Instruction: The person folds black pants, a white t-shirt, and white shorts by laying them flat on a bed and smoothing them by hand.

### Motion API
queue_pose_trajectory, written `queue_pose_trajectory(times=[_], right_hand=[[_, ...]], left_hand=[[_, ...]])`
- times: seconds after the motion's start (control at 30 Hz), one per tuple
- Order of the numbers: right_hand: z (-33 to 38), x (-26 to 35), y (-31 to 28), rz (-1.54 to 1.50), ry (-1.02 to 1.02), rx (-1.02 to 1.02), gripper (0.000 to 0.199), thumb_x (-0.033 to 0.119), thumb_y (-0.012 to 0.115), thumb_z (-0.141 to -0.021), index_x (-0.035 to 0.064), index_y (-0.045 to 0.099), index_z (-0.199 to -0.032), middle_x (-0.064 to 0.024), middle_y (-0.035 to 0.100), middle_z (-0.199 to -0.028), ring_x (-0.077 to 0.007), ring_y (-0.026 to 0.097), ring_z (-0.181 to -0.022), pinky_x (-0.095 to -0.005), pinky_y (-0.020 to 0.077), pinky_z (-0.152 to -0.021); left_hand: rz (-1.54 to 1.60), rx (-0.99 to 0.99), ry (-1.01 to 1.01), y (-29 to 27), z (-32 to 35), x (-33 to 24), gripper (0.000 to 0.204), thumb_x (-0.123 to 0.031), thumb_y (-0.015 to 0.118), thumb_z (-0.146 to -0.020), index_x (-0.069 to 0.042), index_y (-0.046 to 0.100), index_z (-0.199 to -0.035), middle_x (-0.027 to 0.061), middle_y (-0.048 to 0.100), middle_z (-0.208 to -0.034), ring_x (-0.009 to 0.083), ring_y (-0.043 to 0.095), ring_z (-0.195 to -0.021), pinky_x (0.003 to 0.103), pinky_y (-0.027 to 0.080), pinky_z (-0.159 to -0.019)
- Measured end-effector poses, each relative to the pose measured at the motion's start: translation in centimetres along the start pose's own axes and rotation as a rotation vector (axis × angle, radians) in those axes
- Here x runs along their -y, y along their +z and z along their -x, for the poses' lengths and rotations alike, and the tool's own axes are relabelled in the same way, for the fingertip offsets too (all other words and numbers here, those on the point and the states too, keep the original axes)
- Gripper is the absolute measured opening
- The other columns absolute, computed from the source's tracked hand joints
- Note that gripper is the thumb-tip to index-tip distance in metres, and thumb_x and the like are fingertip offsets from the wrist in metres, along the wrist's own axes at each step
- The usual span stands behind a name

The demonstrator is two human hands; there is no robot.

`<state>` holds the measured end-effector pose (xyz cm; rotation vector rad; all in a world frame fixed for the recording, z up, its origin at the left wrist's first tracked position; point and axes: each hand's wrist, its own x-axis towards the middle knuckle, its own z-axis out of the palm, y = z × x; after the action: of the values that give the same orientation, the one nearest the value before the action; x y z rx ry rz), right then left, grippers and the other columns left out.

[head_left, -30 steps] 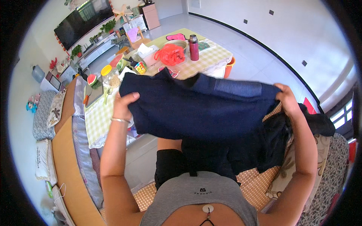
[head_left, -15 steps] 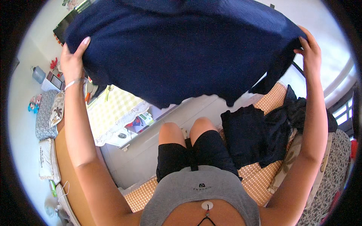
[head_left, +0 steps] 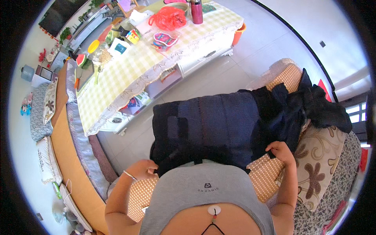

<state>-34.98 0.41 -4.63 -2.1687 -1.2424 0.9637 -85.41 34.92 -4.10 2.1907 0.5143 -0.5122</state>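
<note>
At the far left, a long cushioned bench [head_left: 74,156] with grey and patterned pillows runs along the wall. Just right of it stands a low table [head_left: 129,74] under a green checked cloth with a lace edge, crowded at its far end with a red plastic bag [head_left: 170,17], a dark red bottle [head_left: 196,6], a yellow-lidded jar [head_left: 94,47] and small boxes. An orange basin [head_left: 239,34] peeks out beyond the table's far right corner.

Nearer, the left hand [head_left: 143,170], a thin bangle on its wrist, pinches the near left corner of a dark navy garment [head_left: 211,127] with the fingers closed on the fabric. The garment lies spread flat across the person's lap, its near edge touching the grey top the person wears, its far edge hanging toward the tiled floor.

The right hand [head_left: 281,152] grips the garment's near right corner, fingers curled tight into the cloth, over a woven cane seat mat [head_left: 266,176]. Right of the spread garment, touching its side, a heap of dark clothes [head_left: 309,105] sits on the mat. At the far right lies a cream cushion [head_left: 325,156] with brown flowers.
</note>
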Motion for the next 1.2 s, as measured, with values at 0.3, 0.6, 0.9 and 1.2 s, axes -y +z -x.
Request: queue_pose_trajectory(times=[0.3, 0.6, 0.9, 1.2], right_hand=[[-1.1, -3.7, 4.5, 0.246, 0.328, -0.891, 0.022, 0.021, 0.059, -0.090, -0.0002, 0.054, -0.090, -0.0138, 0.057, -0.075, -0.0317, 0.058, -0.067, -0.0398, 0.0499, -0.063], [0.7, -4.7, 7.8, 0.225, 0.662, -0.392, 0.060, 0.053, 0.050, -0.090, -0.0057, 0.057, -0.077, -0.0284, 0.060, -0.078, -0.0490, 0.056, -0.077, -0.0498, 0.0456, -0.069], [-2.1, 0.0, 6.3, -1.807, -0.109, -0.443, 0.038, 0.033, 0.057, -0.091, 0.0046, 0.055, -0.116, -0.0063, 0.062, -0.106, -0.0210, 0.057, -0.100, -0.0331, 0.0437, -0.088], [-3.6, -5.0, -0.1, -1.851, 0.158, -0.618, 0.057, 0.047, 0.054, -0.090, 0.0029, 0.051, -0.126, -0.0128, 0.056, -0.126, -0.0338, 0.050, -0.117, -0.0483, 0.0347, -0.104]], left_hand=[[1.272, -0.193, -0.662, 6.8, -1.0, 10.5, 0.029, -0.028, 0.065, -0.084, 0.000, 0.063, -0.089, 0.0130, 0.062, -0.081, 0.0269, 0.064, -0.072, 0.047, 0.055, -0.070], [0.185, -1.015, -0.299, 6.4, -6.3, 2.7, 0.024, -0.018, 0.065, -0.083, -0.001, 0.058, -0.099, 0.0160, 0.060, -0.099, 0.0293, 0.057, -0.093, 0.039, 0.045, -0.079], [0.281, -0.518, 0.262, 1.7, -14.3, -6.1, 0.051, -0.031, 0.070, -0.080, 0.001, 0.055, -0.117, 0.0182, 0.060, -0.108, 0.0305, 0.059, -0.100, 0.037, 0.046, -0.088], [0.226, 0.504, 0.742, -1.0, -14.6, -12.9, 0.056, -0.037, 0.059, -0.088, -0.005, 0.048, -0.132, 0.0237, 0.035, -0.142, 0.0328, 0.033, -0.133, 0.039, 0.030, -0.106]])
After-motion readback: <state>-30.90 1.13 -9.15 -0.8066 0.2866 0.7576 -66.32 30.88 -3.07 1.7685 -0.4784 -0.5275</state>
